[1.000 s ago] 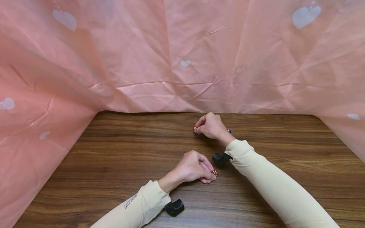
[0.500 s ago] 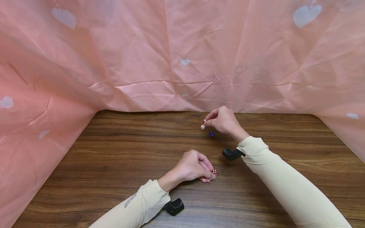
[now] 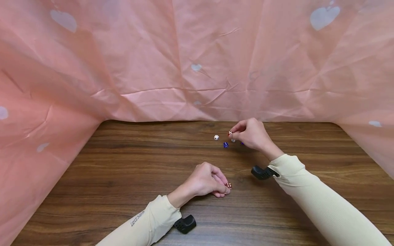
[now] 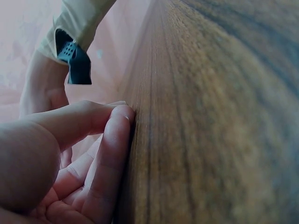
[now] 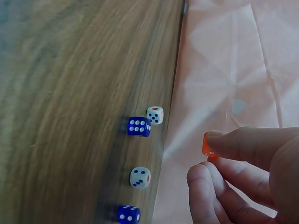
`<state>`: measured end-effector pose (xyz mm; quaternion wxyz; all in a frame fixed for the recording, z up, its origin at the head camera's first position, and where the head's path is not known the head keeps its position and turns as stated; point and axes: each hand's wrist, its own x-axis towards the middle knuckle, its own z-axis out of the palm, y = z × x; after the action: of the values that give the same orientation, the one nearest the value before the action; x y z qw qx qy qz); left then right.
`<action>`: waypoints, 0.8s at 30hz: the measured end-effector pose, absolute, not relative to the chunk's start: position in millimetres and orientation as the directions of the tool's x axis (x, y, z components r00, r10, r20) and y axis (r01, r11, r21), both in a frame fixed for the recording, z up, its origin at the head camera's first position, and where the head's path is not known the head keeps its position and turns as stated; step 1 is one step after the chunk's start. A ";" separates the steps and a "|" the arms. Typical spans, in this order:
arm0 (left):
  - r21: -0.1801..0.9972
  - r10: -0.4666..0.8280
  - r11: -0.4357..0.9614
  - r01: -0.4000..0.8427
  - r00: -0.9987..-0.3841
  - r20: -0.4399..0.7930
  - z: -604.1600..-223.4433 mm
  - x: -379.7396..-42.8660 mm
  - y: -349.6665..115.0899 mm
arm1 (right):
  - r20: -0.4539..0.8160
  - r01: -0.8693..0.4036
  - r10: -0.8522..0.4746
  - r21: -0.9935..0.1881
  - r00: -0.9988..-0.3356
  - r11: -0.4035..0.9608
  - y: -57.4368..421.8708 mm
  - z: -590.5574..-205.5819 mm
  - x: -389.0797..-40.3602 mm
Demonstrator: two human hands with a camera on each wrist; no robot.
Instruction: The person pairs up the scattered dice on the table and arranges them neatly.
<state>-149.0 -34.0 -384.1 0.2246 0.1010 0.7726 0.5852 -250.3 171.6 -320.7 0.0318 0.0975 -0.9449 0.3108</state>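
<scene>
My right hand (image 3: 251, 135) pinches a red die (image 3: 230, 133) between thumb and fingertips, raised over the far part of the table. In the right wrist view this die (image 5: 206, 145) looks orange and see-through. Low at the table, my left hand (image 3: 204, 181) grips another red die (image 3: 228, 186) at its fingertips; that die is hidden in the left wrist view. Near the right hand lie a white die (image 3: 216, 137) and a blue die (image 3: 225, 145). A second white die (image 5: 140, 178) and a second blue die (image 5: 129, 214) are partly covered by that hand in the head view.
The brown wooden table (image 3: 138, 153) ends at a pink curtain (image 3: 154, 68) with pale hearts, which encloses the back and sides. Black wrist cameras (image 3: 185, 224) stick out from both cream sleeves (image 3: 323, 201).
My right hand has moved right with the red die pinched in it, uncovering white and blue dice on the table. The left hand stays in place with its red die.
</scene>
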 end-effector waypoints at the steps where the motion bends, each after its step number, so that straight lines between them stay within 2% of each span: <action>1: 0.950 0.420 0.294 -0.106 -0.878 -0.228 -383.9 -149.2 -34.5 | 0.126 -0.208 -0.166 -0.577 -0.978 0.790 172.7 -320.6 -248.3; 9: 0.945 0.410 0.315 -0.093 -0.885 -0.223 -383.9 -149.0 -37.7 | 0.137 -0.215 -0.167 -0.565 -0.976 0.796 178.7 -324.4 -229.4; 24: 0.942 0.410 0.324 -0.085 -0.885 -0.220 -382.4 -148.3 -37.6 | 0.086 -0.191 -0.175 -0.613 -0.981 0.766 183.4 -340.4 -189.3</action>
<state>-148.3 -37.6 -382.4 0.2161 0.1037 0.7844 0.5721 -189.3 183.4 -340.4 0.0121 0.0974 -0.9397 0.3277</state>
